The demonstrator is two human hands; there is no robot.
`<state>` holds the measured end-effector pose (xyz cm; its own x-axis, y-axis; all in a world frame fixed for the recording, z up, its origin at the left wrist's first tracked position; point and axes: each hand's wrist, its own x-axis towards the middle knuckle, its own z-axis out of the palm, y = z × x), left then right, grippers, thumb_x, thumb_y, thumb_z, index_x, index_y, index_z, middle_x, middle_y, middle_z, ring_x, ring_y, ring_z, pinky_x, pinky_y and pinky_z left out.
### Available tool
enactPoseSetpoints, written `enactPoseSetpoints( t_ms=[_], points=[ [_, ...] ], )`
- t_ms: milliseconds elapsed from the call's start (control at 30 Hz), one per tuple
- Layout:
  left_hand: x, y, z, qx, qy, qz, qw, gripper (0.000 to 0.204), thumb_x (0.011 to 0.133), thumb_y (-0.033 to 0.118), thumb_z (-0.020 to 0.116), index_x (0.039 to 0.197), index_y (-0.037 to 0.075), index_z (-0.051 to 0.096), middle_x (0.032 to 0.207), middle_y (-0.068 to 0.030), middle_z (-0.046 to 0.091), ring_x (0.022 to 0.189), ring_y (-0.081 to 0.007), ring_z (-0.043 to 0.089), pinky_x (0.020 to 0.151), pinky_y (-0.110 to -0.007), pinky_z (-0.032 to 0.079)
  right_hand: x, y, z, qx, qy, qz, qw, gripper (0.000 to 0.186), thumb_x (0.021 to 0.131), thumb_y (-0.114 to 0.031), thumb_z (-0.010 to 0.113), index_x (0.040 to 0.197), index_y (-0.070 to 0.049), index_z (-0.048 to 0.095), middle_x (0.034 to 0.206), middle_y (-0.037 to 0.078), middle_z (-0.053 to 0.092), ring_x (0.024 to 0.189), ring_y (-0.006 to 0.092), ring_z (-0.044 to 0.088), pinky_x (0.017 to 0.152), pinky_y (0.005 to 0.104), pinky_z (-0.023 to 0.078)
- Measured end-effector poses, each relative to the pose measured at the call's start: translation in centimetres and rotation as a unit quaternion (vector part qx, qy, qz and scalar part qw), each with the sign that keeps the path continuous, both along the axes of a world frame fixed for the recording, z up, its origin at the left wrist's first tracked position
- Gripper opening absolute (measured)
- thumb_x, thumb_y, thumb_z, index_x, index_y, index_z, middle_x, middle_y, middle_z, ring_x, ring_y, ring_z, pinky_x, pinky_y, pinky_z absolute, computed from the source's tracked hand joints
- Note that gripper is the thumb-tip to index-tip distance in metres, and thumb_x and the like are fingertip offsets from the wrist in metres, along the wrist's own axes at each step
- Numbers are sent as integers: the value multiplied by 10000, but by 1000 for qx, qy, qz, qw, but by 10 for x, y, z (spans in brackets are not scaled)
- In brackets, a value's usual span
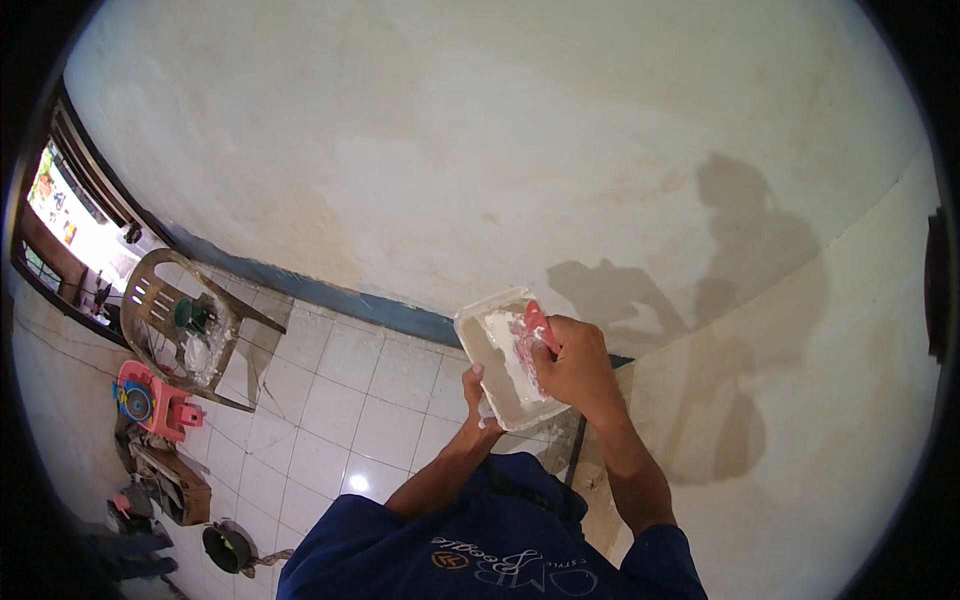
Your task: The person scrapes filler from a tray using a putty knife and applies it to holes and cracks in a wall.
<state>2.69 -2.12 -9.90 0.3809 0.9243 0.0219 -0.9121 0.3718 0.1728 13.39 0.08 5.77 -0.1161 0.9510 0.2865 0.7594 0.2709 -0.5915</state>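
Wrapped around the left long edge of a white tray point(487, 358), close to its lower corner, the left hand point(478, 398) grasps it with the thumb up at the rim and the other fingers partly hidden beneath. The right hand point(578, 360) reaches over the tray's right long edge, clenched on a red tool point(538, 322) streaked with white; its working end is too smeared to make out. White paste point(503, 328) lies inside the tray, thickest toward the upper edge and along the right side. The tray is held in the air in front of the person's dark blue shirt point(470, 535), over a tiled floor point(350, 412).

Beyond it rises a pale wall point(420, 170) with a blue-grey band point(395, 311) along its lower edge, and a shadow point(755, 250) falls on the right. Toward the floor's left edge stands a brown armchair point(150, 262), carrying a green container point(188, 314) and a clear plastic bag point(203, 352) on its seat. Beside it is a pink stool point(172, 408); nearer the person, a dark bucket point(226, 549).
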Motion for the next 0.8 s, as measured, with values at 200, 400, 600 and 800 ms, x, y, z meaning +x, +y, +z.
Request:
enactPoseSetpoints(
  t_ms=[200, 400, 600, 800],
  points=[
    [-7, -8, 2, -29, 53, -12, 998, 786, 823, 572, 522, 1432, 95, 387, 1376, -127, 492, 1235, -293, 511, 1044, -473, 424, 20, -3, 3, -49, 6, -44, 998, 161, 744, -104, 660, 725, 21, 561, 686, 236, 578, 648, 414, 587, 587, 445, 457],
    [5, -16, 8, -51, 50, -11, 997, 775, 818, 565, 533, 1424, 99, 406, 1365, -128, 500, 1211, -299, 518, 1030, -473, 433, 52, -12, 7, -84, 137, -63, 985, 101, 791, -54, 674, 768, 20, 609, 624, 57, 559, 567, 159, 499, 536, 301, 401],
    [15, -20, 34, -29, 16, -19, 999, 785, 818, 566, 538, 1421, 79, 406, 1353, -136, 501, 1216, -293, 509, 1038, -465, 424, 91, -26, 4, -134, 305, -75, 940, 29, 816, -12, 673, 799, -2, 651, 664, -75, 544, 594, 12, 428, 524, 219, 356],
    [32, -16, 31, -3, 77, -36, 996, 788, 817, 569, 541, 1405, 59, 420, 1288, -131, 544, 1144, -272, 550, 975, -428, 469, 118, -25, 34, -73, 256, -112, 957, 56, 825, -26, 670, 783, 2, 646, 639, -70, 519, 585, 23, 408, 520, 226, 336]
  ],
)
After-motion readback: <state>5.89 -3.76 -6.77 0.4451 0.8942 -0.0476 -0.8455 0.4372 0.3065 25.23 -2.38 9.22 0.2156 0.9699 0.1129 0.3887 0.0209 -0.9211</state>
